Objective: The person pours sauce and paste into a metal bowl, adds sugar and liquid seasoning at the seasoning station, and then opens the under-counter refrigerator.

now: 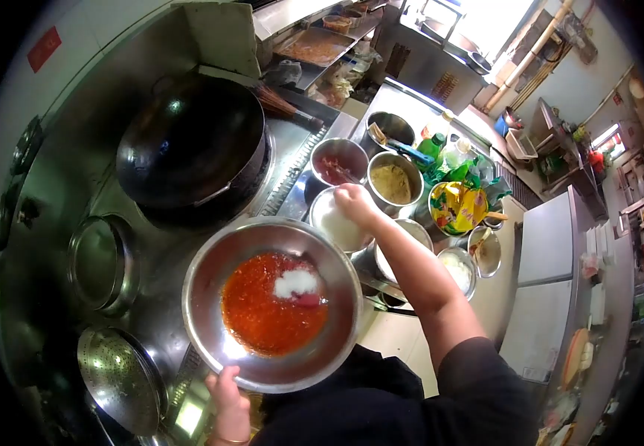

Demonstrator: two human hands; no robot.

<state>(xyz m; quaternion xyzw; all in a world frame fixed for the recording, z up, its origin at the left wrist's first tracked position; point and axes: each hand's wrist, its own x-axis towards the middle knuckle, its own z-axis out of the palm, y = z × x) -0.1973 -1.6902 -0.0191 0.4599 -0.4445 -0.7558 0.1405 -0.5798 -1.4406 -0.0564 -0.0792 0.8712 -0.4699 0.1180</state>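
Note:
A wide steel bowl [207, 276] holds orange-red sauce [266, 323] with a heap of white powder [294, 283] and a darker red patch on it. My left hand [230, 401] grips the bowl's near rim, thumb up at its edge. Over a round container of white contents [335, 223], just beyond the bowl, is my right hand [355, 205]. Its fingers are closed, and what they hold, if anything, is too small to make out. Beside that hand stand a steel pot with red paste [333, 165] and another with yellowish contents [393, 183].
A large black wok [192, 141] sits on the stove at upper left. Steel strainers [120, 380] lie at lower left. More seasoning pots, a yellow bag [459, 207] and green bottles [432, 145] stand on the right. White cabinets [545, 238] are farther right.

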